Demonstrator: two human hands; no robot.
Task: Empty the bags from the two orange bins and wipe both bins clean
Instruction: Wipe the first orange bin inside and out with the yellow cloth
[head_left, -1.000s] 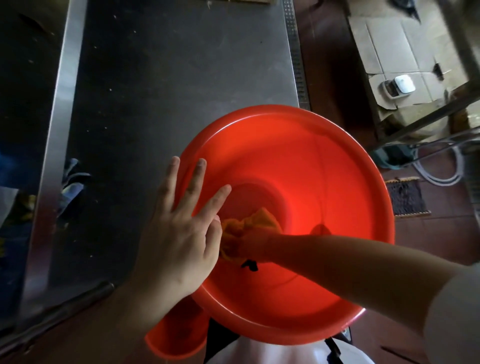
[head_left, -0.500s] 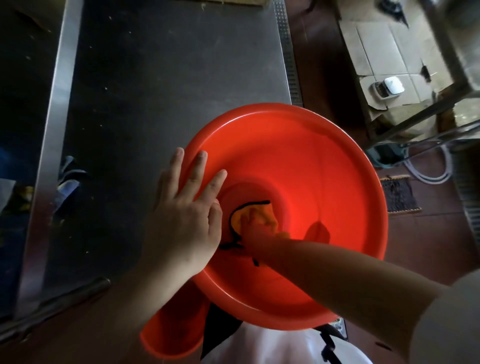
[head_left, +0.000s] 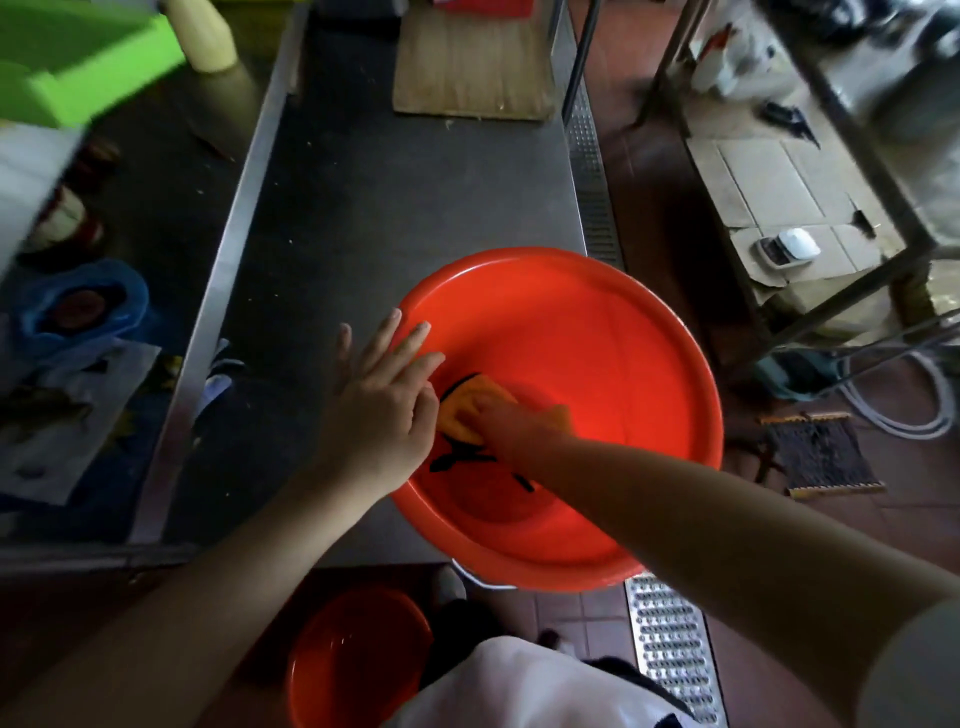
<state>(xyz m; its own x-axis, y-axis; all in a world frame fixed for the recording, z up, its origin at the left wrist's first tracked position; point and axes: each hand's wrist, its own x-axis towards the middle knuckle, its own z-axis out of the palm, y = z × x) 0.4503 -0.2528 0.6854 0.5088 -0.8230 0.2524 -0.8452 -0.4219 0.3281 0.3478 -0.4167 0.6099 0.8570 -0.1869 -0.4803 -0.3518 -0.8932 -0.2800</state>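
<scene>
A large orange bin (head_left: 623, 332) stands at the near right corner of a dark steel table (head_left: 395, 197), overhanging its edge. My left hand (head_left: 382, 402) rests flat on the bin's left rim with fingers spread. Inside the bin, my right hand (head_left: 506, 415) presses an orange cloth with a black edge (head_left: 462, 402) against the bin's inner left wall. A second, smaller orange bin (head_left: 358, 654) sits on the floor below, near my feet; it looks empty, though its inside is dim.
A wooden board (head_left: 470, 62) lies at the table's far end. A green crate (head_left: 67, 57) and blue plastic bags (head_left: 83, 306) sit on the surface to the left. Floor drain grates (head_left: 670, 654), a metal rack (head_left: 831, 130), cardboard and hoses are to the right.
The view has pulled back and tilted up, showing more of the table and the second bin. My right hand has slid the cloth from the bin's bottom up toward the left wall.
</scene>
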